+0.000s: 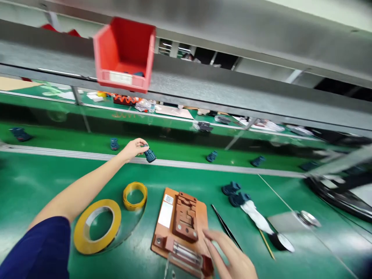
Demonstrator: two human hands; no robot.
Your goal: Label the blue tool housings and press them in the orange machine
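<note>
My left hand (135, 149) reaches out over the rail at the belt's near edge, its fingers pinched on a small dark blue-green plastic part (150, 155). Low in the view, my right hand (229, 255) lies at the right side of an orange-brown fixture (186, 217), fingers stretched out and slightly blurred. Nothing shows between those fingers. A clear hinged plate (183, 267) sits at the fixture's near end. Black tweezers (225, 226) rest just beyond my right hand. Two similar dark parts (231, 188) stand together on the green table to the right.
Several like parts sit along the green belt (180, 153). Two yellow tape rolls (97, 226) lie at left. At right are a white cloth (255, 215), a thin stick (266, 244) and a metal-topped bottle (293, 221). A red bin (124, 54) hangs at the shelf above.
</note>
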